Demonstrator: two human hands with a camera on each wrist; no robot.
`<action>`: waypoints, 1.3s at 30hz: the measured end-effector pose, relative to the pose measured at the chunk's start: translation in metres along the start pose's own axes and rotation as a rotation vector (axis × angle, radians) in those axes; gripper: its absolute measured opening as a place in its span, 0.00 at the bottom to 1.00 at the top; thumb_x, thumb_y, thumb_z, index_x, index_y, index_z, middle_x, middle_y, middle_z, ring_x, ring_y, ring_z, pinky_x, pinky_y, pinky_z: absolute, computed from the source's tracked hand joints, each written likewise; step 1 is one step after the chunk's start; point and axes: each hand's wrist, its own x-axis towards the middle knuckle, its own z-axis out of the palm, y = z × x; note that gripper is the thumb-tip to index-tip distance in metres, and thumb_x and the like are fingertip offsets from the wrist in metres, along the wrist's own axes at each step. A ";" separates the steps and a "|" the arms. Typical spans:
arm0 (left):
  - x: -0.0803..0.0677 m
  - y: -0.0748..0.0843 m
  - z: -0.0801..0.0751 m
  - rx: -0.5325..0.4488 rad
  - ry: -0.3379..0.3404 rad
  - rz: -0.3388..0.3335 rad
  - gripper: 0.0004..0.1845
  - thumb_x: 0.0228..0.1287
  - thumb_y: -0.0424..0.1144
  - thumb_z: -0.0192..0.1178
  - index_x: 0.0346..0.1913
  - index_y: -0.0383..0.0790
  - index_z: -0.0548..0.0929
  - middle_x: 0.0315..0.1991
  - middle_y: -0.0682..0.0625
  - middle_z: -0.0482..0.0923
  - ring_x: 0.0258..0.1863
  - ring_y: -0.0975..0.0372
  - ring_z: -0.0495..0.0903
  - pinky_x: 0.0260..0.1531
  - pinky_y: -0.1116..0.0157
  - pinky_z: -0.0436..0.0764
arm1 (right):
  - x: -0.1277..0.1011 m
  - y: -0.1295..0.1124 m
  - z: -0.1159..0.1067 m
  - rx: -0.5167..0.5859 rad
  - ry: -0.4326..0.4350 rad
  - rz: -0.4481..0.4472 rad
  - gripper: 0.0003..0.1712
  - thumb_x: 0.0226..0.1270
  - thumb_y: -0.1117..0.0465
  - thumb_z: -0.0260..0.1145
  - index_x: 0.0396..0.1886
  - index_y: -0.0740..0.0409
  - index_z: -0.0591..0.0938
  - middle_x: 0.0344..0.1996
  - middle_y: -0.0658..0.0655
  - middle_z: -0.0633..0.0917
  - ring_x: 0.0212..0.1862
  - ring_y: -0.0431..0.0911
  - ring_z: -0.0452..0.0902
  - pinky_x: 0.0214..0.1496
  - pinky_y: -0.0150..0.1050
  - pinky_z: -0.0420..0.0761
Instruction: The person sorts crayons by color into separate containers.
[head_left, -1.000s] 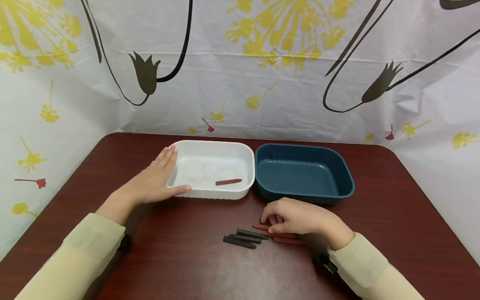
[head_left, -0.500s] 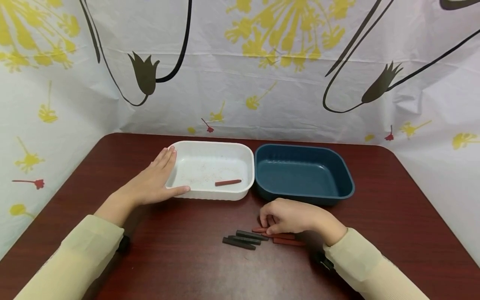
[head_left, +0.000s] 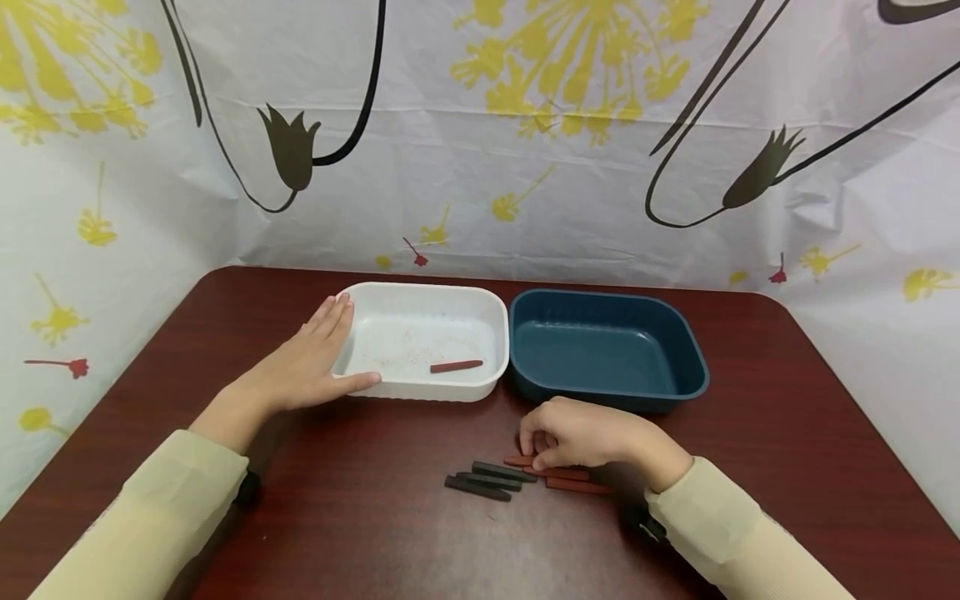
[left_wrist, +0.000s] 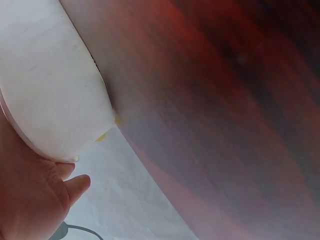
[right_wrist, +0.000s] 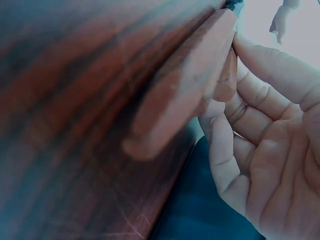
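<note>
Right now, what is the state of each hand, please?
Left hand: open, against the white tray.
Right hand: closed, pinching a red crayon.

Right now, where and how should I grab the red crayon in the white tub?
Probably pinch the red crayon across its middle, coming straight down from above. It's thin and lies flat near the front of the white tub, whose raised walls would block a low sideways reach.
</note>
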 end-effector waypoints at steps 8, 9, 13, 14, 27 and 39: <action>0.000 0.001 -0.001 -0.006 0.003 0.002 0.62 0.63 0.73 0.51 0.78 0.28 0.39 0.81 0.38 0.30 0.81 0.45 0.31 0.77 0.43 0.45 | -0.001 -0.001 0.000 0.001 -0.002 -0.010 0.04 0.65 0.64 0.69 0.33 0.50 0.83 0.26 0.41 0.79 0.27 0.33 0.72 0.32 0.29 0.76; 0.000 0.001 -0.001 -0.006 0.002 0.001 0.62 0.63 0.73 0.51 0.78 0.28 0.39 0.81 0.38 0.30 0.81 0.45 0.31 0.77 0.43 0.45 | -0.002 -0.001 0.000 0.004 -0.002 -0.010 0.04 0.65 0.64 0.69 0.34 0.50 0.82 0.26 0.42 0.79 0.26 0.33 0.72 0.32 0.29 0.76; -0.001 0.000 0.000 -0.005 -0.004 -0.003 0.62 0.62 0.74 0.51 0.78 0.28 0.38 0.81 0.38 0.30 0.81 0.45 0.31 0.77 0.43 0.45 | -0.002 -0.002 0.000 0.024 -0.007 -0.007 0.04 0.65 0.64 0.68 0.34 0.50 0.82 0.26 0.42 0.79 0.27 0.34 0.71 0.31 0.29 0.76; -0.001 0.000 0.000 -0.004 -0.005 -0.003 0.62 0.62 0.74 0.51 0.78 0.28 0.38 0.81 0.38 0.30 0.81 0.45 0.31 0.77 0.43 0.45 | -0.002 -0.002 0.000 0.027 -0.007 -0.006 0.04 0.65 0.64 0.68 0.34 0.50 0.82 0.27 0.42 0.79 0.27 0.34 0.72 0.31 0.29 0.76; -0.001 0.001 -0.002 -0.004 -0.002 -0.011 0.62 0.62 0.74 0.51 0.78 0.27 0.39 0.81 0.37 0.30 0.81 0.45 0.32 0.77 0.43 0.46 | -0.001 -0.003 -0.002 0.045 0.003 -0.034 0.05 0.66 0.64 0.67 0.34 0.49 0.81 0.26 0.42 0.78 0.27 0.34 0.71 0.31 0.29 0.75; -0.001 0.003 -0.002 0.007 -0.003 -0.017 0.62 0.62 0.74 0.51 0.78 0.27 0.39 0.81 0.36 0.31 0.81 0.45 0.33 0.77 0.43 0.47 | 0.003 -0.008 -0.004 0.042 0.021 -0.066 0.04 0.65 0.65 0.67 0.34 0.50 0.82 0.25 0.42 0.77 0.27 0.33 0.70 0.30 0.28 0.74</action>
